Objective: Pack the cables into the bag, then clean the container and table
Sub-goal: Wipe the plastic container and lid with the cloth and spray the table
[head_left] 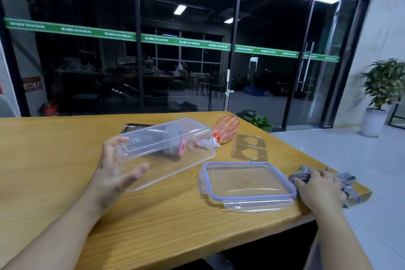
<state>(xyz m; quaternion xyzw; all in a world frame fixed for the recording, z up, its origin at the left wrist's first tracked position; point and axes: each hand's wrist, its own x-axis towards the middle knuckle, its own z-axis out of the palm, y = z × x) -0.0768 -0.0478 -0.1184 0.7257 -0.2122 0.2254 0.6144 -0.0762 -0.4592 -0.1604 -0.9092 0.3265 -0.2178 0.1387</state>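
Observation:
My left hand [116, 171] holds the clear plastic container [173, 160] by its near end, thumb under one wall and fingers over the other, tilting it above the wooden table [54, 160]. Through its walls I see a dark bag [142, 138] and a grey and pink item behind it. The container's lid [247, 184], clear with a blue seal, lies flat to the right. My right hand [320, 188] grips a grey cloth [346, 178] at the table's right edge. No cables show.
A pink ribbed spray bottle [224, 128] lies on its side behind the container. A slotted clear insert [249, 148] lies right of it. The table's right edge runs diagonally beside the cloth. Glass walls and a potted plant [381, 90] stand beyond.

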